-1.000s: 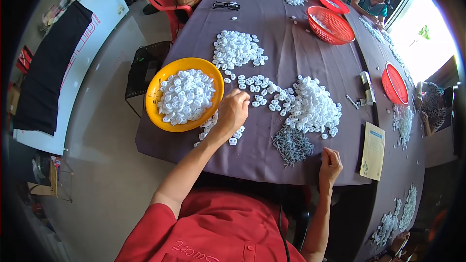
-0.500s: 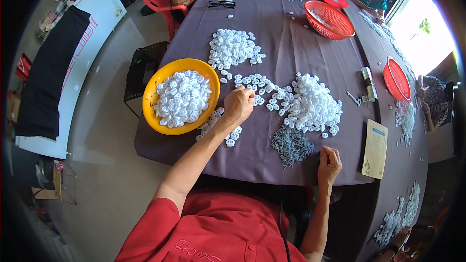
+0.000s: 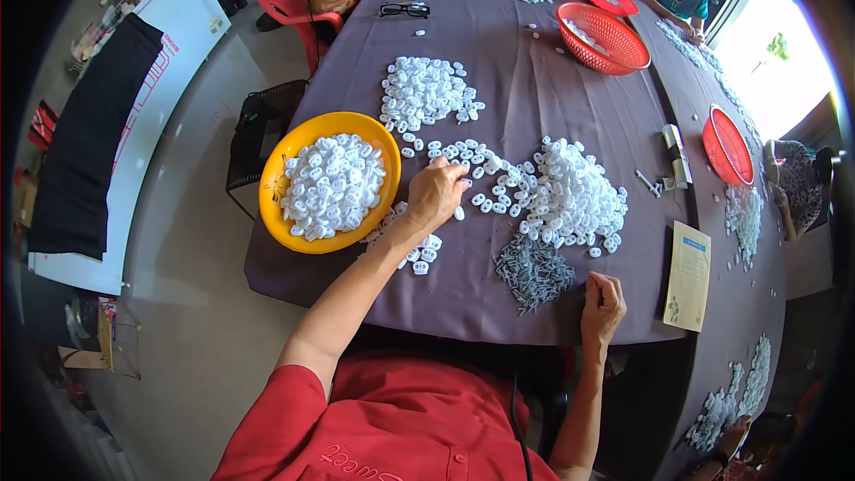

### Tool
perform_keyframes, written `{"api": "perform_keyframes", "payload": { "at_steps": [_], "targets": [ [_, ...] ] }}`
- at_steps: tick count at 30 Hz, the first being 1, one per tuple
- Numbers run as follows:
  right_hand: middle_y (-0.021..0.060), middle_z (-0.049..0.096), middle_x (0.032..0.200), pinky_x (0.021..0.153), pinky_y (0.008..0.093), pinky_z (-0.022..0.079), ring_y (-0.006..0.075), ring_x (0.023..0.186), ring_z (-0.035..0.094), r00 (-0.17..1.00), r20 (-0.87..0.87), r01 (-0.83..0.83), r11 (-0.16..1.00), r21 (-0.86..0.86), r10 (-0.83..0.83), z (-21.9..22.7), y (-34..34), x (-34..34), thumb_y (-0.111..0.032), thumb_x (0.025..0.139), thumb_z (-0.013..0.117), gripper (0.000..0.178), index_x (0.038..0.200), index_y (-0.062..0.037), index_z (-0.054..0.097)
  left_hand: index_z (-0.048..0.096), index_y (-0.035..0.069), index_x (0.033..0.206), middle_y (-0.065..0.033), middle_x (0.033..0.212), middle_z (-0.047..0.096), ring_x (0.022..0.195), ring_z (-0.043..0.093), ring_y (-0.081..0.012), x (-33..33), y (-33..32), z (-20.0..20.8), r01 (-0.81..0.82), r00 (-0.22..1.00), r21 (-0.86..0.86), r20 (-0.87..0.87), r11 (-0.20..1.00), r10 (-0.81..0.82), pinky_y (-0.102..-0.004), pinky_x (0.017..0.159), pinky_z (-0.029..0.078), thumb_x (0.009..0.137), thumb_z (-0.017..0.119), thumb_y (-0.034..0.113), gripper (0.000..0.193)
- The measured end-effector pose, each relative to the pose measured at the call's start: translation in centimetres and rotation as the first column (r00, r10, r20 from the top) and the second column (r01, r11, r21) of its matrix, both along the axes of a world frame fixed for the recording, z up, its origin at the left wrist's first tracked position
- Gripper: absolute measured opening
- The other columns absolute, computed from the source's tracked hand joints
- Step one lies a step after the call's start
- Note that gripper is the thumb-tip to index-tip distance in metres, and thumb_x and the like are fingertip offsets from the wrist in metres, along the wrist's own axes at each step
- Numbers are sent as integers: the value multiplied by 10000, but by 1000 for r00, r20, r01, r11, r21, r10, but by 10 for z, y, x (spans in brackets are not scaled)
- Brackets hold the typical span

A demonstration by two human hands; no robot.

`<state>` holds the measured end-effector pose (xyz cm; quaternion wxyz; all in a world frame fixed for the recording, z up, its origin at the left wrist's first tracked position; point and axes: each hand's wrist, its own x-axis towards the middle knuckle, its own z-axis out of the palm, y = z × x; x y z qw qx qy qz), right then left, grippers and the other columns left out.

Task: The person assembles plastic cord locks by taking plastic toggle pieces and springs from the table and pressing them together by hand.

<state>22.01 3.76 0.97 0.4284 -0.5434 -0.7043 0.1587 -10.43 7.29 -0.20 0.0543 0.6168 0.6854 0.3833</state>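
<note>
My left hand reaches over the table with thumb and fingers pinched together. A small white oval plastic piece shows at its fingertips, among loose pieces of the same kind. To its right lies a large heap of these two-holed white pieces. Close to the table's near edge my right hand is closed; whatever its fingers hold is hidden. Beside it spreads a pile of small grey screws. A yellow bowl full of white pieces stands left of my left hand. More white pieces lie partly behind my left forearm.
Another heap of white pieces lies farther back, near black glasses. Red baskets stand at the far right. A yellowish packet lies right of my right hand. Other people sit around the tables.
My left hand stays nearly in place, its fingertips still pinched among the loose pieces. A white piece now shows just below its fingers. My right hand has hardly moved.
</note>
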Motion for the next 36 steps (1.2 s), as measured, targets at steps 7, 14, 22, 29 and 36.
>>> {"api": "perform_keyframes", "payload": {
  "at_steps": [7, 14, 22, 29, 36],
  "targets": [
    [77, 619, 817, 618, 277, 465, 180, 699, 600, 1000, 13, 6, 1000, -1, -6, -1, 0, 1, -16, 814, 605, 78, 882, -13, 643, 566, 54, 765, -103, 816, 569, 724, 596, -295, 5, 5, -1, -4, 999, -81, -47, 997, 0, -390, 646, 481, 755, 676, 125, 131],
    [79, 619, 821, 620, 282, 466, 185, 704, 600, 1000, 19, -2, 1000, 3, 2, -1, 1, 1, -16, 817, 602, 76, 882, -13, 641, 502, 71, 833, -71, 908, 482, 878, 474, -244, 39, -4, 5, 229, 931, 100, -312, 968, -189, -394, 759, 362, 780, 600, 101, 116],
    [83, 617, 816, 627, 280, 470, 190, 708, 604, 1000, 9, -5, 1000, 8, 5, 2, 1, -1, -4, 808, 608, 76, 876, -10, 640, 495, 72, 875, -73, 934, 483, 889, 469, -246, 36, 25, -11, 145, 923, 162, -377, 976, -75, -396, 753, 350, 793, 565, 148, 132],
    [82, 613, 807, 626, 275, 469, 186, 704, 601, 1000, -17, 2, 999, -39, -3, 3, 3, 1, 3, 803, 608, 71, 868, -7, 638, 545, 88, 820, -54, 907, 537, 881, 493, -233, 18, 53, 1, 166, 962, 225, -252, 960, -107, -393, 761, 380, 791, 599, 129, 74],
    [76, 612, 803, 628, 266, 466, 172, 708, 599, 999, -43, 11, 998, -68, -14, 1, 4, 3, 3, 803, 605, 71, 867, -3, 636, 550, 105, 775, -3, 827, 565, 856, 511, -221, 25, 61, -5, 266, 935, 217, -294, 939, -197, -372, 751, 394, 769, 648, 116, 99]
  ]
}}
